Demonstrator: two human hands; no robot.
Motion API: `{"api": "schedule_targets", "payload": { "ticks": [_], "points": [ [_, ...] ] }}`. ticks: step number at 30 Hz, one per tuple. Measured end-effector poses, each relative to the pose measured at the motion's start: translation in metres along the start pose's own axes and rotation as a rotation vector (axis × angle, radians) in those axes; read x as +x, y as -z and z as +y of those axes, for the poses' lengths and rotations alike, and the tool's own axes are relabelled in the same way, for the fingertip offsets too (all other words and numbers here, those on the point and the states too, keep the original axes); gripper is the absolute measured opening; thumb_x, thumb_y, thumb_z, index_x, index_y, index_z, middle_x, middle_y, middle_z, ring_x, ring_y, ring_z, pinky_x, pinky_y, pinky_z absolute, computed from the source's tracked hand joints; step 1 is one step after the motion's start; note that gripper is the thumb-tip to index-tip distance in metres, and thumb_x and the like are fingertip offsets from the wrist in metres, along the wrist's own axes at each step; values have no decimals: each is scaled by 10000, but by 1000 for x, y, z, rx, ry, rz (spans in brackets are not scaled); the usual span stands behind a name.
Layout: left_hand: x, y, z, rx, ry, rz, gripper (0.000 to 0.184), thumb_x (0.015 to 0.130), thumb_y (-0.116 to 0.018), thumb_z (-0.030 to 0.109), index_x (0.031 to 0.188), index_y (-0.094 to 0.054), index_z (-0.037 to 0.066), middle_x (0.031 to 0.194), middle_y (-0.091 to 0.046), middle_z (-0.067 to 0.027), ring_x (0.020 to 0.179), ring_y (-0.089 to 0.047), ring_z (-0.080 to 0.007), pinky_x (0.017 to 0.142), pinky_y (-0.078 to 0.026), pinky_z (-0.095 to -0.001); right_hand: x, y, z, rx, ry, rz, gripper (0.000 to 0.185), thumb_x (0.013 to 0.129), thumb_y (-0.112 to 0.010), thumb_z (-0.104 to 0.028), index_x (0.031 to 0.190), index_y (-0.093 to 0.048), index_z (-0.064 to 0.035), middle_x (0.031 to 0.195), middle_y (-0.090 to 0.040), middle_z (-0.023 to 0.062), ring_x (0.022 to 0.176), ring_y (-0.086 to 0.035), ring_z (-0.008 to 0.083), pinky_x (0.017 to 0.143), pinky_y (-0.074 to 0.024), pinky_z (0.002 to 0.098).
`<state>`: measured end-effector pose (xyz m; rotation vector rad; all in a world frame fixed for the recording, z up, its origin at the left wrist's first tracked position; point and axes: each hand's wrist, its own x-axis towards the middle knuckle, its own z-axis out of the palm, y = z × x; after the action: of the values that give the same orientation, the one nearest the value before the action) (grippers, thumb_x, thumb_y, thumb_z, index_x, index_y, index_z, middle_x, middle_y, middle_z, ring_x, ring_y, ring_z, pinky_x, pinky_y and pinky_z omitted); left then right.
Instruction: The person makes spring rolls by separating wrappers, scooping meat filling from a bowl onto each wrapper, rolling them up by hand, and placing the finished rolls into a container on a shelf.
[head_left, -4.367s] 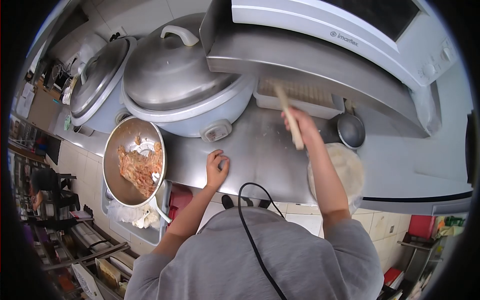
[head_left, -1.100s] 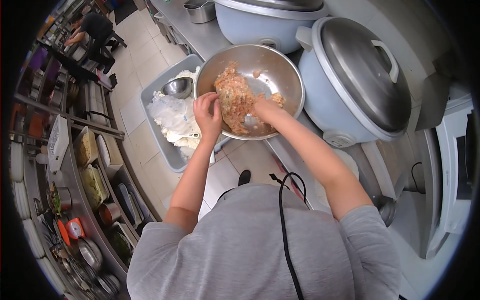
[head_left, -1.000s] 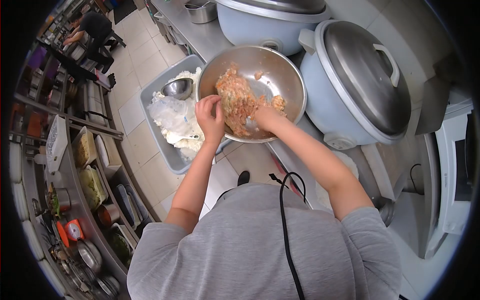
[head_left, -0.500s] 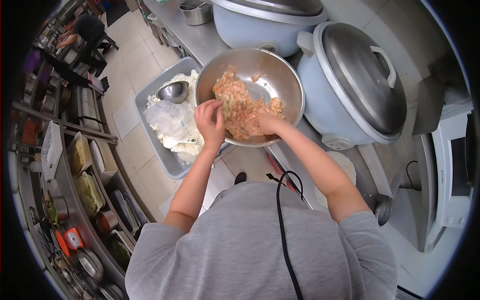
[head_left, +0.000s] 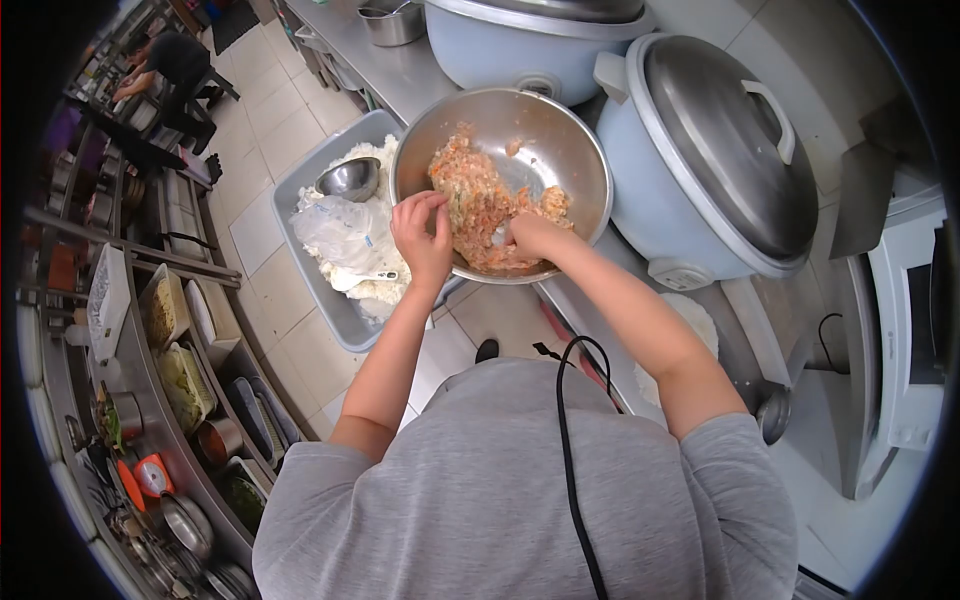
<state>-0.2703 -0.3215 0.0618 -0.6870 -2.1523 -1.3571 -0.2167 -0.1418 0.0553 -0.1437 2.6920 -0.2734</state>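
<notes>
A wide metal mixing bowl (head_left: pixel 585 125) holds an orange-pink minced mixture (head_left: pixel 468 185) with lighter and green bits. My left hand (head_left: pixel 422 235) is at the bowl's left rim, fingers bent over it; the exact contact is partly hidden. Inside the bowl, my right hand (head_left: pixel 540 238) presses into the mixture with its fingers curled closed, fingertips buried. A small pale patch shows beside those fingers; I cannot tell what it is. Left of the bowl stands a grey-blue tub (head_left: pixel 290 215) of white crumbly food, with a metal scoop bowl (head_left: pixel 348 180), a clear plastic bag (head_left: pixel 335 235) and a white spoon (head_left: pixel 365 278).
Two large rice cookers (head_left: pixel 690 200) with metal lids stand behind and right of the bowl. A metal pot (head_left: pixel 392 24) is at the counter's far end. Shelves with food trays (head_left: pixel 180 385) line the left. Another person (head_left: pixel 175 65) works at the far left.
My right hand has shifted slightly within the mixture, uncovering a pale patch by its fingers. My left hand stays at the rim. The far person's head has come more into view.
</notes>
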Motion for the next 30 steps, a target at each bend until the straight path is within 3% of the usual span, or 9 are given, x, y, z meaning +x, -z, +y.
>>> {"api": "schedule_targets", "payload": {
  "ticks": [3, 5, 6, 11, 15, 18, 21, 26, 30],
  "points": [
    [0, 1, 0, 6, -13, -7, 80, 768, -608, 49, 835, -645, 73, 920, -631, -61, 894, -541, -240, 827, -393, -344, 0, 2, 6, 92, -57, -42, 388, 623, -752, -208, 995, -695, -114, 916, -667, 145, 881, -627, 296, 789, -491, 369],
    [0, 1, 1, 6, -9, -10, 80, 766, -609, 50, 835, -644, 74, 919, -631, -61, 895, -541, -241, 828, -393, -346, 8, -15, 18, 274, 159, 51, 403, 617, -769, -268, 968, -695, -85, 928, -668, 140, 889, -629, 287, 791, -492, 366],
    [0, 1, 1, 7, -5, -12, 80, 765, -611, 51, 834, -644, 75, 917, -631, -61, 896, -542, -243, 828, -394, -348, 6, -12, 15, 274, 158, 51, 403, 617, -769, -268, 968, -695, -85, 928, -668, 140, 889, -629, 287, 791, -492, 366],
    [-1, 1, 0, 8, -3, -15, 83, 762, -614, 52, 836, -643, 78, 922, -630, -58, 905, -541, -243, 830, -394, -351, 7, -6, 5, 48, -63, -52, 426, 613, -774, -340, 952, -700, -93, 915, -671, 141, 876, -633, 290, 790, -492, 357],
    [0, 1, 0, 19, -14, -18, 85, 760, -615, 52, 836, -643, 80, 926, -629, -56, 908, -542, -241, 833, -394, -349, 0, 10, 7, 60, -81, -52, 365, 629, -764, -332, 910, -711, -105, 882, -674, 138, 855, -637, 285, 764, -495, 361],
    [0, 1, 0, 15, -6, -16, 84, 761, -615, 55, 836, -644, 80, 926, -630, -55, 910, -543, -241, 836, -395, -348, -9, 23, 5, 199, 79, -83, 309, 675, -738, -324, 879, -712, -92, 858, -679, 130, 846, -642, 269, 745, -495, 359],
    [-1, 0, -2, 25, 4, -21, 81, 760, -616, 56, 833, -644, 80, 923, -630, -54, 911, -544, -242, 835, -397, -348, -27, 32, -9, -55, 0, -3, 256, 721, -704, -306, 862, -714, -92, 848, -684, 119, 836, -645, 252, 739, -492, 353],
    [-1, -2, -4, 12, -16, -7, 79, 756, -624, 67, 830, -641, 90, 922, -628, -42, 908, -541, -239, 822, -392, -349, -31, 36, -3, 143, 0, -168, 281, 744, -687, -312, 961, -692, -134, 922, -678, 105, 875, -634, 260, 772, -477, 370],
    [-1, -2, -5, 11, -13, -12, 85, 753, -634, 78, 835, -639, 100, 925, -625, -33, 910, -536, -236, 809, -387, -349, -58, 51, -19, 125, 12, -218, 326, 780, -660, -340, 1048, -662, -155, 978, -668, 99, 915, -623, 272, 795, -470, 382]
  ]
}}
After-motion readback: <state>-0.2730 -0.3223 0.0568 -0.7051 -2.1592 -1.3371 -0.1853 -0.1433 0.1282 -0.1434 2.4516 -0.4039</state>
